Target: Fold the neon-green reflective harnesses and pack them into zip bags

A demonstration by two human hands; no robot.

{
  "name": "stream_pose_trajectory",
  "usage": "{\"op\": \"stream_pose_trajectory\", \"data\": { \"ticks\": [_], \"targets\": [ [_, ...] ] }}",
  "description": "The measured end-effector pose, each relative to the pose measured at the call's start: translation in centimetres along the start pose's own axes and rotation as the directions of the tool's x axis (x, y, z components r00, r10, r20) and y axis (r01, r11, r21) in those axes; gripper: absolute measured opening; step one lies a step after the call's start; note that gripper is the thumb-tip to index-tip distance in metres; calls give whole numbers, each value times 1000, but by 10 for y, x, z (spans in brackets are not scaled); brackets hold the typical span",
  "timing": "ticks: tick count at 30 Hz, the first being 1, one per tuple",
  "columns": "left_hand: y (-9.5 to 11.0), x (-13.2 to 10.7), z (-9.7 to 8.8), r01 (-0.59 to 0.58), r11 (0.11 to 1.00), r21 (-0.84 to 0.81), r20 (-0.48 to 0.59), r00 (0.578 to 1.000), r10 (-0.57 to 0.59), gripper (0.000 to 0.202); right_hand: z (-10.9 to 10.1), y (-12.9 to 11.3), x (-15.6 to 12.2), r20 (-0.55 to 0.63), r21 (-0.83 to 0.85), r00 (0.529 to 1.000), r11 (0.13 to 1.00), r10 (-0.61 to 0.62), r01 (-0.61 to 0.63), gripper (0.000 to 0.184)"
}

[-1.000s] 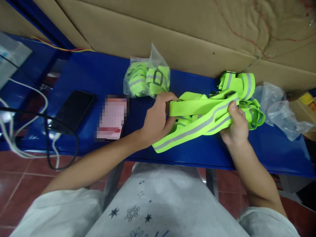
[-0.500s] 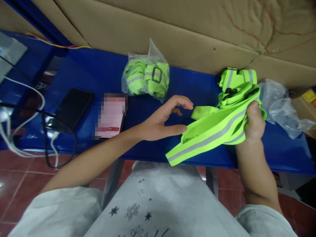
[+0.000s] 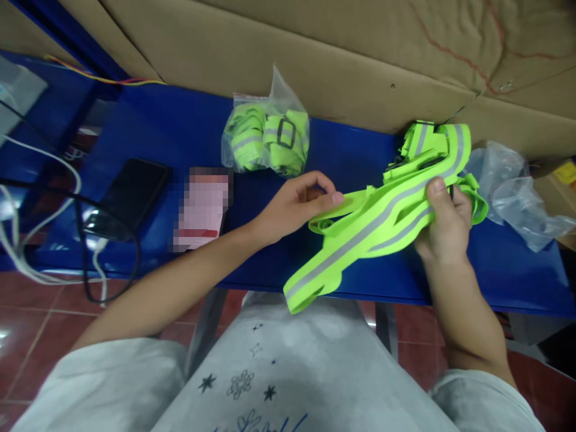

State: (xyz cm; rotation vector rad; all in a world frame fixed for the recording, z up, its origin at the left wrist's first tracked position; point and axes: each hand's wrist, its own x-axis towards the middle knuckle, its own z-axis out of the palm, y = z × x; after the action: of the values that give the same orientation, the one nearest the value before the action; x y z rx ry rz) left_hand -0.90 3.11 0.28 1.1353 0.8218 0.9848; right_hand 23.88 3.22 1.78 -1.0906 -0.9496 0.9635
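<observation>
A neon green reflective strap harness (image 3: pixel 382 222) with grey stripes hangs loosely above the blue table (image 3: pixel 180 132). My right hand (image 3: pixel 443 225) is closed on its bundled right part, thumb on top. My left hand (image 3: pixel 297 204) pinches a strap end at the left side of the harness. One long loop droops over the table's front edge toward my lap. A clear bag (image 3: pixel 267 138) with another folded green harness lies behind my left hand.
A black phone (image 3: pixel 130 195) and a pink card (image 3: pixel 200 210) lie on the left of the table, with black and white cables (image 3: pixel 81 240) beside them. Empty clear bags (image 3: pixel 513 192) sit at the right. Brown cardboard (image 3: pixel 315 54) lines the back.
My left hand let go of the harness, opened, then pinched a strap end again. My right hand swung the bundle right and back, and the long loop now hangs lower.
</observation>
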Motion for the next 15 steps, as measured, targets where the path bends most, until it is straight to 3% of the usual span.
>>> {"op": "stream_pose_trajectory", "data": {
  "ticks": [2,5,10,15],
  "targets": [
    [2,2,-4,110,993,-44,-30,993,-112,39,1,2,4,-6,23,999,998,50,-50,31],
    [2,2,-8,229,969,-88,47,973,-226,34,1,2,8,-2,61,990,988,143,-142,37],
    [5,-1,-10,218,963,-161,188,964,-187,42,-3,-1,17,61,121,984,978,165,-171,30],
    [9,0,-12,275,931,-242,301,933,-197,25,-14,-3,33,46,137,994,985,99,-105,25]
  ]
}}
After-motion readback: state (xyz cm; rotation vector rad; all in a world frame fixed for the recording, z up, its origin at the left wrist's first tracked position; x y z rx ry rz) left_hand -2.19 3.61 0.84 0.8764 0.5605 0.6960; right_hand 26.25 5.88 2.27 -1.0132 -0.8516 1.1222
